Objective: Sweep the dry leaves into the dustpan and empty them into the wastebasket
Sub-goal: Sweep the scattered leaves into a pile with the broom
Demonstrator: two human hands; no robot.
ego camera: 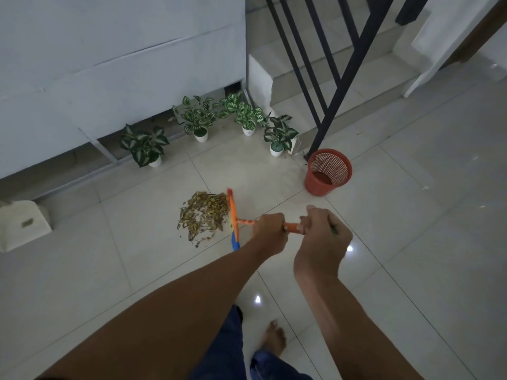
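Two grips clasp the broom (233,212) handle: left grip (270,233) nearer the head, right grip (321,231) behind. Dry leaves (203,215) lie at its 9 o'clock, wastebasket (327,171) at 2 o'clock.

Orange and blue on the broom (233,212); tan-brown on the dry leaves (203,215). Red lattice mesh on the wastebasket (315,185), white-striped green on the potted plants (197,116).

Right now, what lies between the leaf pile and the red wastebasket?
Head view: the orange head of the broom stands at the right edge of the leaf pile; beyond it only bare floor tiles reach the wastebasket.
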